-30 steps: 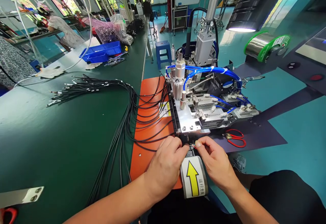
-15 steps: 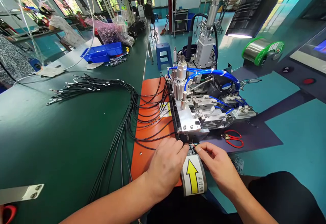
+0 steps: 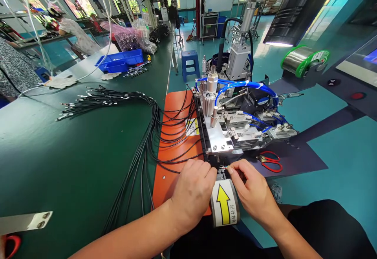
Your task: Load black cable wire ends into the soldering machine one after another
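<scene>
My left hand (image 3: 194,190) is closed, fingers curled down at the front end of the machine's track. A black cable (image 3: 169,168) runs across the orange plate and under this hand; the grip itself is hidden. Opposite it, my right hand (image 3: 250,186) pinches the small coloured wire ends (image 3: 225,167) between thumb and forefinger. Both sets of fingertips meet just above the feed wheel cover with a yellow arrow (image 3: 224,204). Directly beyond them stands the metal machine (image 3: 218,133) with blue air hoses. Several black cables lead from its left edge to a bundle (image 3: 150,109) on the green table.
Red-handled cutters (image 3: 269,161) lie to the right of the machine. A solder wire spool (image 3: 304,60) and a black lamp (image 3: 297,13) are at the upper right. Blue trays (image 3: 120,60) stand farther back on the table (image 3: 88,164). Two other people are at the far left.
The view has shifted slightly. My right fingertips have drawn a little closer around the wire ends, while my left hand stays in nearly the same place.
</scene>
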A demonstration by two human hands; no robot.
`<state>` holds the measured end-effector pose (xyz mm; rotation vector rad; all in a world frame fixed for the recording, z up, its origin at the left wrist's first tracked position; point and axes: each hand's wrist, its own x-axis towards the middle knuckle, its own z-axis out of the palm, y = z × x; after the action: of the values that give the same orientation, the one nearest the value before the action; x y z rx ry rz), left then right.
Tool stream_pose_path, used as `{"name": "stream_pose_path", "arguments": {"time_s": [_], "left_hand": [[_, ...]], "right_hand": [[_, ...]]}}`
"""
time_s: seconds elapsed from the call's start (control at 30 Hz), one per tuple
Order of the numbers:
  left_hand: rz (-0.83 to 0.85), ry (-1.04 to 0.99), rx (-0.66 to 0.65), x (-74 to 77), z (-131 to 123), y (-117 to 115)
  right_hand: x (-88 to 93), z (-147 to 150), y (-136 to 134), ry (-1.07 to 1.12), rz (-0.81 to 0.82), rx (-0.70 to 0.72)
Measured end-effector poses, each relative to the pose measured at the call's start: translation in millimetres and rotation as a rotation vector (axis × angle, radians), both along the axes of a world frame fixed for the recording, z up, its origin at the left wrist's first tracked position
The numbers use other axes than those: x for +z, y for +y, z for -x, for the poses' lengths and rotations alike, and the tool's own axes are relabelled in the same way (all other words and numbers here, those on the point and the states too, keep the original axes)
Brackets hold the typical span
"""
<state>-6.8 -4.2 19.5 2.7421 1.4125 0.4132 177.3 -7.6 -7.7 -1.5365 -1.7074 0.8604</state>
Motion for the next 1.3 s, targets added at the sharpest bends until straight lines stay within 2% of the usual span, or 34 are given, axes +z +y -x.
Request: {"name": "stream_pose_path", "arguments": {"time_s": [0.13,0.2,0.3,0.4,0.67,0.83,1.1,1.3], "left_hand": [[0.01,0.006,0.001,0.6,-0.3,-0.2],[0.004,0.009,0.001,0.2,-0.3,-0.2],[-0.016,0.015,0.005,-0.7,-0.5,-0.1],[-0.034,0.008,0.003,-1.1,-0.7,-0.3],[-0.023,0.012,-0.003,0.3,-0.3,-0.8],[-0.022,0.03,-0.006,0.7,-0.7,-0.8],[0.049,0.051,0.044,4.5,3.0,0.0],[0.068,0.094,0.05,12.0,5.6,2.0]], "right_hand": [[-1.7,-3.3,-0.4,-0.034,0.006,-0.014],[-0.8,-5.5,-0.1,-0.063,-0.046,-0.001],[1.4,-7.5,1.3,-0.091,-0.121,0.081],[2.2,-8.1,2.1,-0.087,-0.122,0.133],[2.5,-7.0,0.3,-0.042,-0.141,0.064],[0.6,-3.8,4.8,0.016,-0.049,-0.007],[0.4,-6.1,14.6,0.113,0.242,-0.025],[3.0,-5.4,15.8,0.148,0.237,-0.019]]}}
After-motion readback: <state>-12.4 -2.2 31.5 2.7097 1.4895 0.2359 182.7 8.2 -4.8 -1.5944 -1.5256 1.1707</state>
